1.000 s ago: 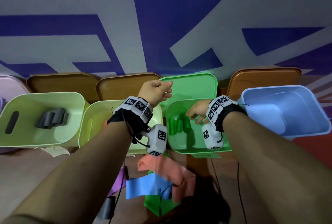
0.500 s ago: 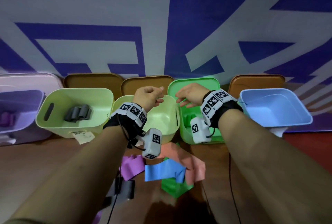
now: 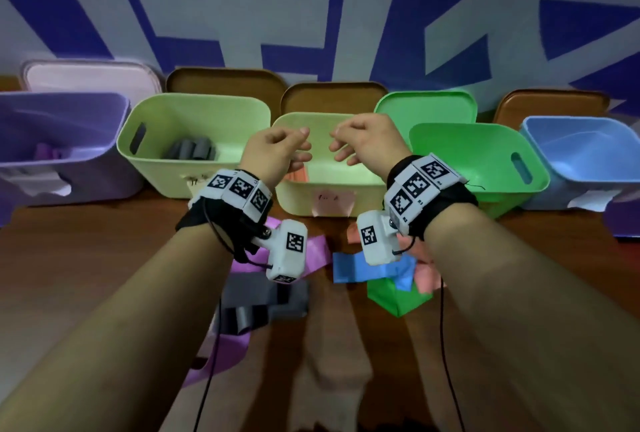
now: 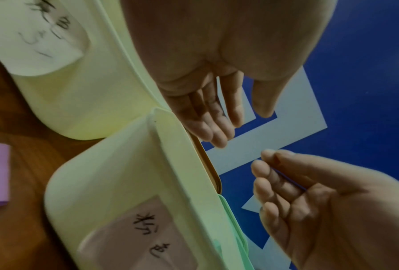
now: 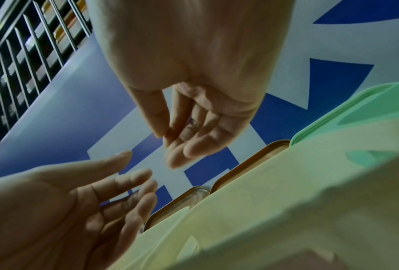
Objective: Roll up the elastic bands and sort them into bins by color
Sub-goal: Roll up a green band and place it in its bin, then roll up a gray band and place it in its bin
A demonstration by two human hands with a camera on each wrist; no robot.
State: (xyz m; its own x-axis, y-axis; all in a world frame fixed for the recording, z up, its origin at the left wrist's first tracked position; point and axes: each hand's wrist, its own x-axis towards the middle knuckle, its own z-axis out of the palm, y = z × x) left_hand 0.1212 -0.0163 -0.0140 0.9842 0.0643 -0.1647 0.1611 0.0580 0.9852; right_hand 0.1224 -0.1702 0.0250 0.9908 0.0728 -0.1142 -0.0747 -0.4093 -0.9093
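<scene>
Both hands empty, fingers loose: left hand (image 3: pixel 273 151) & right hand (image 3: pixel 363 140). The bands (image 3: pixel 372 267) lie mixed below the wrists, so a grab may lift two colors & one lands in the wrong bin.

The right hand (image 3: pixel 367 140) is out of the green bin (image 3: pixel 485 158), where a second ago it reached down beside the green rolls, and now hangs above the pale yellow bin (image 3: pixel 332 189), holding nothing, fingers loosely bent. The left hand (image 3: pixel 277 151) sits lower and nearer the person than before, over the same bin, its fingers relaxed rather than bunched. The two hands now face each other, fingertips close but apart. The head view tips down and shifts left, so the purple bin (image 3: pixel 69 126) shows more fully.
</scene>
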